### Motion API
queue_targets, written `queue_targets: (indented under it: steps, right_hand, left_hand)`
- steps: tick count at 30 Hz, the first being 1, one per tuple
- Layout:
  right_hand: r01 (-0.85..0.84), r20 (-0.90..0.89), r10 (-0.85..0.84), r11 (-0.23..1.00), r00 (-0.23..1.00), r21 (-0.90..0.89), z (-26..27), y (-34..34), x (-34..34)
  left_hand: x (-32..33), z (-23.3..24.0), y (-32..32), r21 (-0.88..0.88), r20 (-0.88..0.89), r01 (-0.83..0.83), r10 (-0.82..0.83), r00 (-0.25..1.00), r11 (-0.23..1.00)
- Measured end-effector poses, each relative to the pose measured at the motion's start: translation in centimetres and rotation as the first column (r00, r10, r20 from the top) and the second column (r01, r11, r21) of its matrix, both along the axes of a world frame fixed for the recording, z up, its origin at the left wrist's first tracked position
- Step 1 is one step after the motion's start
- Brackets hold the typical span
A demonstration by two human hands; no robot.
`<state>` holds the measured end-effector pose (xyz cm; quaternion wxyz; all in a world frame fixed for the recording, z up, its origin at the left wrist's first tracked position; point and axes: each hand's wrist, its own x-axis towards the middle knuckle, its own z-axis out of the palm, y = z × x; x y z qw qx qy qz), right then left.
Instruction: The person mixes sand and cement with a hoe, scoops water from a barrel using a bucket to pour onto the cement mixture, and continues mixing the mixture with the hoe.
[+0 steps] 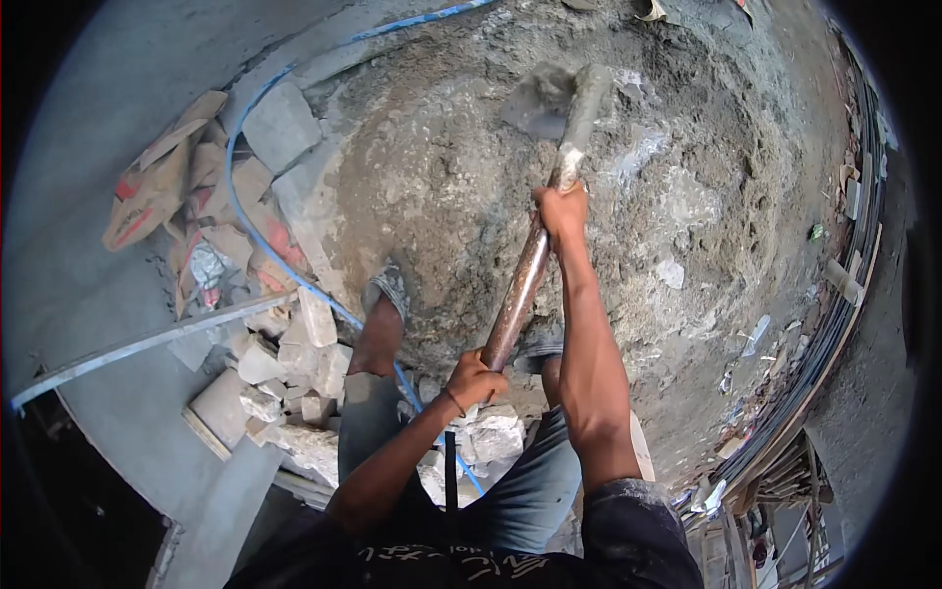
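Both my hands grip the long handle (517,294) of a hoe, which slants up and to the right in front of me. Around the handle's near end is my left hand (475,381), close to my knees. Higher up the shaft, my right hand (563,213) is closed on it, below the mortar-smeared part. The hoe's metal blade (541,110) lies at the far end against a wide heap of wet grey mortar (456,169). Some mortar sits on the blade, and its lower edge blurs into the heap.
A blue hose (246,213) curves along the left and passes under my legs. Torn paper sacks (154,191) lie at the left, near broken masonry blocks (302,361). A long straight bar (154,342) crosses there. Bundled steel rods (831,353) run down the right side.
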<state>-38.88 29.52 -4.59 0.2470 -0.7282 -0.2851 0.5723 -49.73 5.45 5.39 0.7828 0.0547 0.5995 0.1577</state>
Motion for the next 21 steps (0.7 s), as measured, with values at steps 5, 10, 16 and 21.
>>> queue_targets:
  steps: [5,10,16,21]
  right_hand:
    - [-0.317,0.184,0.420,0.852,0.889,-0.417,-2.6,-20.7,-2.0]
    - [0.107,-0.087,-0.161,0.891,0.983,-0.441,10.2,-21.4,5.8]
    - [0.581,-0.200,-0.571,0.813,0.796,-0.009,18.8,-7.4,22.0]
    - [0.783,-0.212,-0.757,0.618,0.618,0.072,22.1,-5.0,27.9]
  left_hand:
    - [2.4,9.0,-12.8,-0.472,-0.019,-0.102,0.106,0.994,0.876]
    - [5.7,16.3,-15.4,-0.291,-0.147,0.387,-0.441,0.886,0.875]
    - [11.3,13.1,0.4,0.243,-0.445,0.707,-0.572,0.689,0.664]
    - [13.2,15.4,9.7,0.256,-0.380,0.843,-0.753,0.538,0.473]
